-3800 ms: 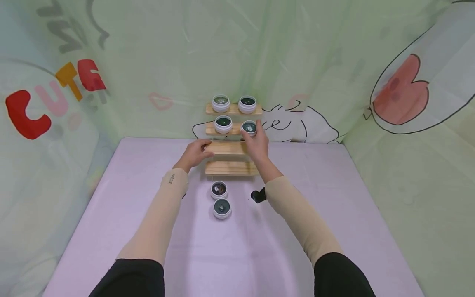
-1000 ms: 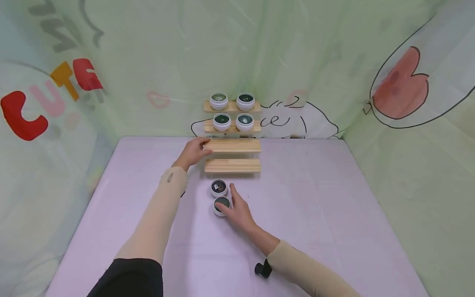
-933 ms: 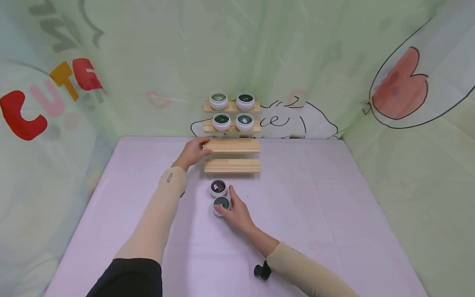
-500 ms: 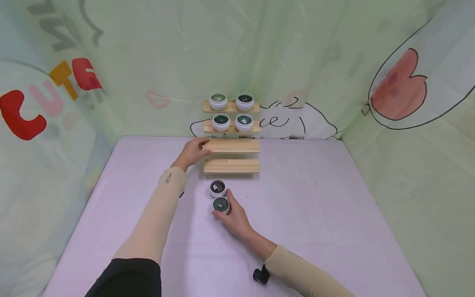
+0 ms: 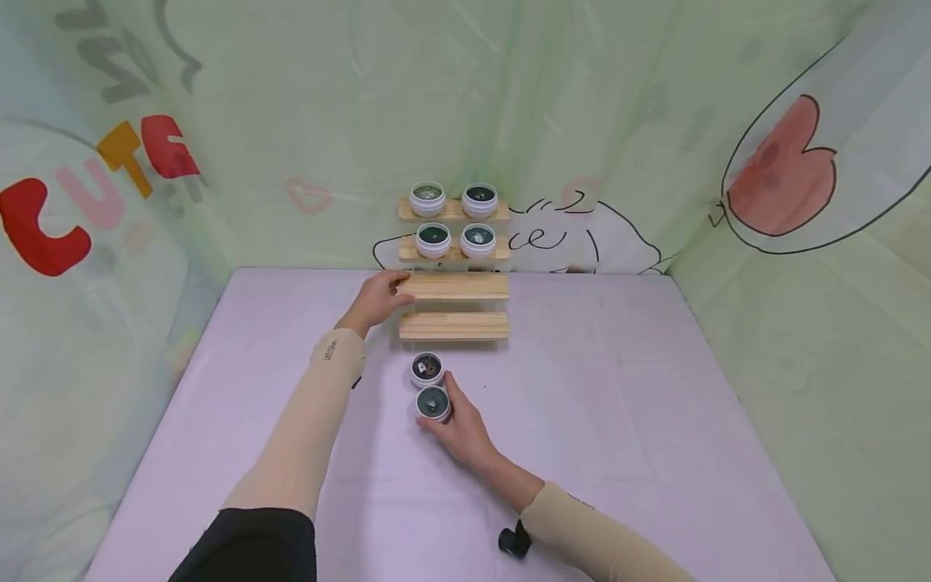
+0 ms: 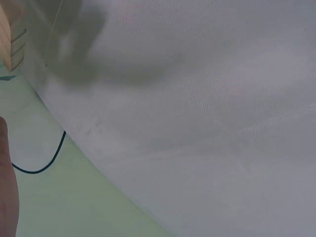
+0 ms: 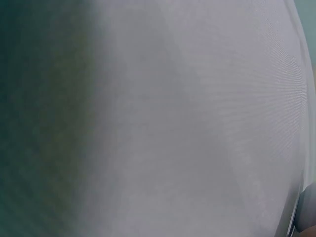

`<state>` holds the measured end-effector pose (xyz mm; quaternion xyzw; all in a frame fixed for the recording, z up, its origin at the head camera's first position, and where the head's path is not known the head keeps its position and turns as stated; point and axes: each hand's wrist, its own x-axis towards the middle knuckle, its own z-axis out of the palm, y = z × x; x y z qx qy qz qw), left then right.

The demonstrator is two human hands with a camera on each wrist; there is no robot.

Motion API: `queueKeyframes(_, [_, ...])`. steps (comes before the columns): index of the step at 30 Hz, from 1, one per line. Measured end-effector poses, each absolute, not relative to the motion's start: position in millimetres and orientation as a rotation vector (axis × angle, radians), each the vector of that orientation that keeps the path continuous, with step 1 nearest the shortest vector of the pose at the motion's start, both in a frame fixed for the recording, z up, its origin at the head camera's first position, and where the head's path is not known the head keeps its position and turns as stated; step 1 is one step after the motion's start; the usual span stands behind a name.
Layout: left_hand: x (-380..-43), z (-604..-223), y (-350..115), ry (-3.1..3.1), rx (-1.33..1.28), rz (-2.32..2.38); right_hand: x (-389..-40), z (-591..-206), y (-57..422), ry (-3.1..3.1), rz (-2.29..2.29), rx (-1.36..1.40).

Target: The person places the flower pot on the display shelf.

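Note:
In the head view my left hand (image 5: 377, 301) pinches the left end of a stepped wooden display rack (image 5: 454, 286), at its third tier from the top. My right hand (image 5: 465, 432) holds a small white round jar (image 5: 432, 401) with a dark clear-topped lid, thumb on its near side and fingers on its right. Just beyond it, close against it, stands a second jar (image 5: 426, 368) with a dark picture on top. The left wrist view shows a bit of a finger (image 6: 7, 187) and the rack's end (image 6: 11, 39); the right wrist view is mostly cloth.
On the rack's top tier stand two jars, a pale green one (image 5: 427, 196) and a dark one (image 5: 480, 199). The second tier holds a green jar (image 5: 433, 238) and a teal jar (image 5: 478, 239). A printed curtain (image 5: 611, 121) hangs behind the cloth-covered table (image 5: 618, 388).
My right hand has let go of the teal jar on the second tier and come down to the nearer table jar, its thumb sliding from the lid to the side. My left hand stays put.

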<state>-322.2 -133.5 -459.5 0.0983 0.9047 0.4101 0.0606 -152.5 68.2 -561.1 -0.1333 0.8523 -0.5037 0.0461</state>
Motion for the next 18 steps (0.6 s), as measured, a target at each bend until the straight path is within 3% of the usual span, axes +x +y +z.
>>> queueKeyframes(18, [-322.1,-459.8,-133.2,2.729,0.279,1.242,-152.0,-560.1,68.2,2.609,-1.506,-0.404])
